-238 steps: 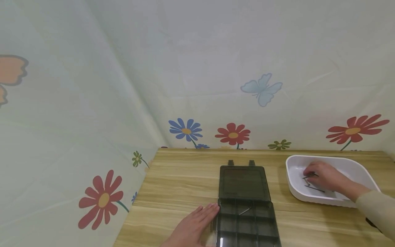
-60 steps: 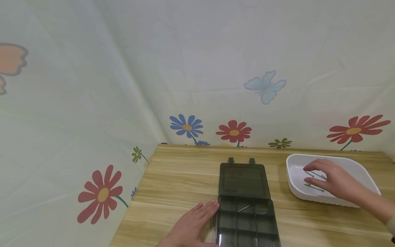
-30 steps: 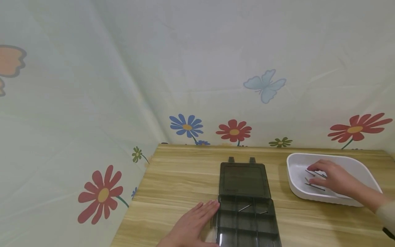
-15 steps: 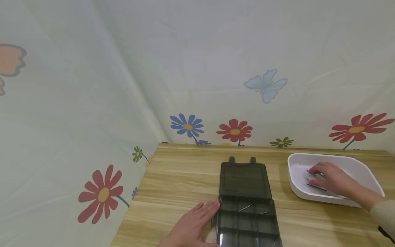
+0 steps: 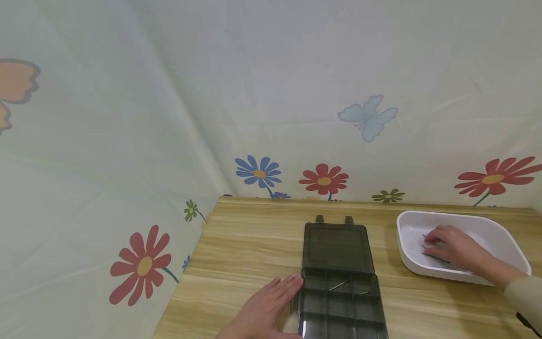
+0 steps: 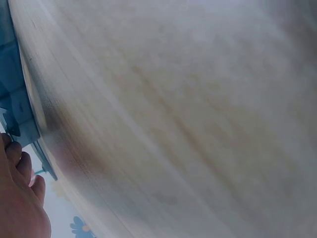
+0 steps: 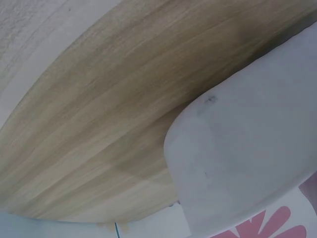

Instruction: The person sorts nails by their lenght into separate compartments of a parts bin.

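Note:
My left hand rests on the table with fingers straight, fingertips touching the left edge of a dark see-through compartment box. The box's lid lies folded back. In its top row, one thin nail lies in the middle compartment and a shorter nail in the right one. My right hand reaches into a white tray, fingers bent, thumb and index fingertips apart beside a dark nail. The hand partly covers the other nails. In the left wrist view, fingers touch the box.
The box and tray stand on a wood-grain table, with a strip of tabletop between them. A pale flowered cloth hangs behind and to the left. Right wrist view: the tray's outer wall shows, with the fingers out of sight.
A shorter nail has appeared in the box's top right compartment since the oldest frame. Over the last two seconds my right hand has lowered among the nails, its fingers drawing closer. My left hand stays put.

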A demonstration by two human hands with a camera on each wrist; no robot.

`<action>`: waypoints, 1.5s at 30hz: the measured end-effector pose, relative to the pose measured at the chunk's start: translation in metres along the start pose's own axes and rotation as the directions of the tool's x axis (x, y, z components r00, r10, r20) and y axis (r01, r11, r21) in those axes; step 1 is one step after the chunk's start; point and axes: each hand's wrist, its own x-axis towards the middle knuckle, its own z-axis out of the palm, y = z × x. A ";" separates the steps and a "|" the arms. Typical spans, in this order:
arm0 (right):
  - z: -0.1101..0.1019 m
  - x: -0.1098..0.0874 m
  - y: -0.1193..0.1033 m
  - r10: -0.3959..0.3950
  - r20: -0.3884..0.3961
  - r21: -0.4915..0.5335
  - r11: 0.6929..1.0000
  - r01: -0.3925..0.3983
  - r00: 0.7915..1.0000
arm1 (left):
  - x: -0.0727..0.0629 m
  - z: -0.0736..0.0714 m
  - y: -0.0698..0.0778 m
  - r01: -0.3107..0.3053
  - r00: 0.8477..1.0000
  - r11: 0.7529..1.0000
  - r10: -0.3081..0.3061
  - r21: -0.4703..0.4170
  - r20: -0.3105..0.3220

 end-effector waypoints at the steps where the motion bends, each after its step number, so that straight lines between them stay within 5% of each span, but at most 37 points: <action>1: 0.000 -0.001 0.000 -0.002 -0.003 0.001 1.000 0.002 1.000 | 0.000 0.000 0.000 0.001 1.000 1.000 -0.001 0.004 0.001; 15: 0.005 -0.003 0.008 -0.091 -0.047 -0.015 0.996 0.090 0.995 | 0.001 0.000 0.000 0.005 1.000 1.000 -0.005 -0.006 0.018; 23: -0.001 0.002 0.002 0.021 0.086 0.002 1.000 -0.021 0.996 | 0.001 0.000 0.000 0.009 1.000 1.000 -0.009 -0.006 0.018; 31: 0.001 0.004 0.002 0.030 0.127 -0.035 0.999 -0.026 0.991 | 0.000 0.002 0.000 0.007 1.000 1.000 -0.007 0.017 0.021; 40: -0.004 0.005 -0.001 0.051 0.133 -0.068 0.997 -0.043 0.990 | 0.001 -0.001 0.001 0.004 1.000 1.000 -0.005 0.023 0.023; 45: -0.011 0.010 -0.008 0.033 0.069 -0.065 0.997 -0.029 0.997 | 0.000 -0.001 0.001 0.009 1.000 1.000 -0.010 0.023 0.029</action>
